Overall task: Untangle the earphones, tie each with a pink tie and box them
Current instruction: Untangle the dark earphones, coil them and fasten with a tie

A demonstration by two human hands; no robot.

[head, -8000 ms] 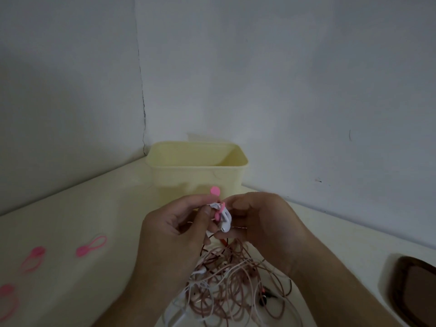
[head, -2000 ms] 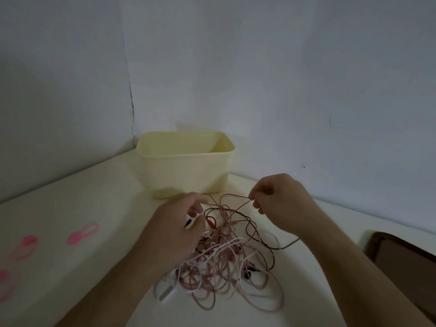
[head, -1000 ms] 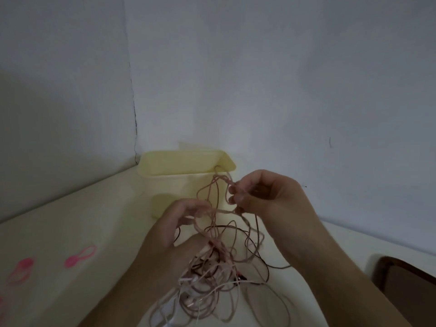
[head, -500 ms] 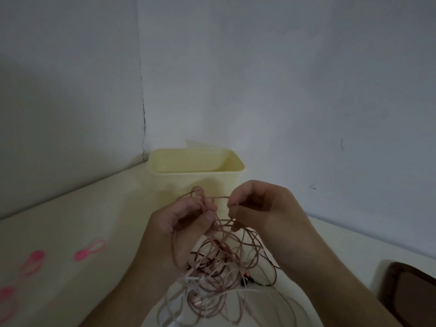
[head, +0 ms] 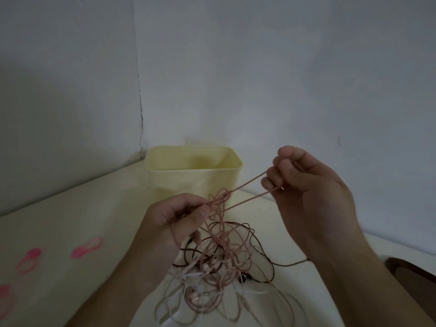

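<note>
A tangle of pink, white and dark earphone cables (head: pixel 219 263) lies on the cream table between my arms, partly lifted. My left hand (head: pixel 174 223) pinches a knot of pink cable at its fingertips. My right hand (head: pixel 306 192) is raised to the right and grips two strands of the same pink cable, stretched taut between both hands. The pale yellow box (head: pixel 193 175) stands behind the hands in the corner, its inside not visible. Three pink ties lie at the left: one looped (head: pixel 87 249), one (head: pixel 29 259), one at the edge (head: pixel 6 296).
Grey walls meet in a corner right behind the box. A dark brown object (head: pixel 415 279) sits at the table's right edge. The cream table (head: pixel 70 208) stretches bare between the ties and the box.
My right hand has moved up and to the right, pulling two pink strands out of the tangle until taut. My left hand stays low, holding the knot.
</note>
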